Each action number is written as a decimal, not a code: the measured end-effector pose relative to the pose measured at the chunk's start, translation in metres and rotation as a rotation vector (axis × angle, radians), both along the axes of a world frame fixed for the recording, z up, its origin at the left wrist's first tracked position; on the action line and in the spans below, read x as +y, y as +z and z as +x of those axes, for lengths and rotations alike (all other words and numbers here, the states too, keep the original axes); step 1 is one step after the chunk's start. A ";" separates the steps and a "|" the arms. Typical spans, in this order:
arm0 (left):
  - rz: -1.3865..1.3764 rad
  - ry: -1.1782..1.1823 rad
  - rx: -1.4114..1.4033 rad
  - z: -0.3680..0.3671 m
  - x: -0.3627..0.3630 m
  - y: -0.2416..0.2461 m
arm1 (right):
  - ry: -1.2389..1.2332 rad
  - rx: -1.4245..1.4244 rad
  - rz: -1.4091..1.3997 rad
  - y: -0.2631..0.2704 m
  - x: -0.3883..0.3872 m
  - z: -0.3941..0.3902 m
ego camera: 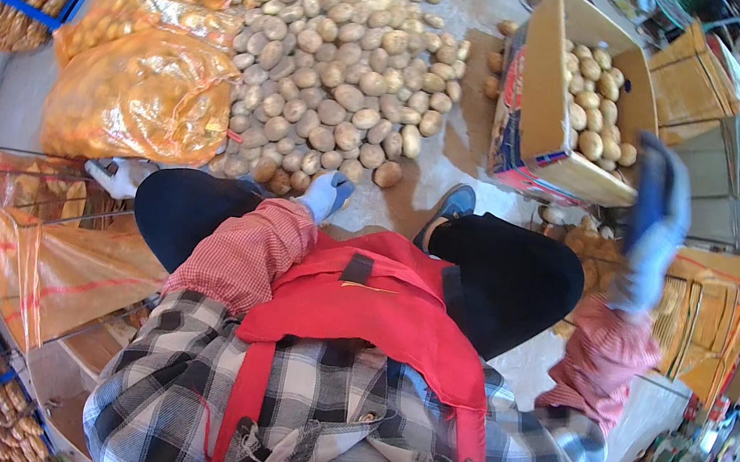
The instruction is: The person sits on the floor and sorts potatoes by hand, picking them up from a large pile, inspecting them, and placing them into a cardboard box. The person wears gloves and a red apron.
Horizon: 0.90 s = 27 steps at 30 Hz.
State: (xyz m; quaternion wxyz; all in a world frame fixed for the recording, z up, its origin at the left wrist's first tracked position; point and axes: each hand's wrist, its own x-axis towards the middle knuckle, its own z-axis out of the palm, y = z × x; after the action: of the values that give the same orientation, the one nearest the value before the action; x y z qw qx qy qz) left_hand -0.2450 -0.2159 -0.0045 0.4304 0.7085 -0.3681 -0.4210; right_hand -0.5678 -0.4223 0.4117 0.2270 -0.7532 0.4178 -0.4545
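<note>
My left hand [327, 196], in a light glove with a blue palm, is low at the near edge of a heap of potatoes [331, 112] on the floor. Its fingers curl downward, and whether they hold a potato is hidden. My right hand [661, 204], gloved alike and blurred, is raised at the right side of an open cardboard box [550, 78]. Its fingers are extended, and nothing shows in them. Potatoes [596, 107] lie inside the box, which leans with its opening towards the right.
Full orange mesh sacks [141, 97] stand left of the heap. Beside my left knee, a white glove [121, 177] rests by orange-wrapped cartons [72, 278]; whether a hand is in it, I cannot tell. Folded cardboard [710, 169] and more orange packaging [706, 306] crowd the right.
</note>
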 end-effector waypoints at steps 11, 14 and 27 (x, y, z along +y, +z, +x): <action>-0.029 0.439 0.652 0.109 -0.092 -0.037 | 0.797 0.506 0.565 -0.186 0.012 0.124; 0.088 0.298 0.015 0.147 -0.141 -0.033 | 0.836 0.558 0.359 -0.208 0.011 0.131; 0.309 0.286 -0.483 0.164 -0.240 -0.046 | 0.745 0.718 0.367 -0.208 -0.002 0.133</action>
State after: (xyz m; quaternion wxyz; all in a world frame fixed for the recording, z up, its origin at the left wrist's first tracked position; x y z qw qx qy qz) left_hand -0.0810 -0.4555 -0.0509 0.2727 0.8894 -0.2881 -0.2271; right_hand -0.4350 -0.4248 0.2038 0.3435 -0.9059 0.2467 0.0226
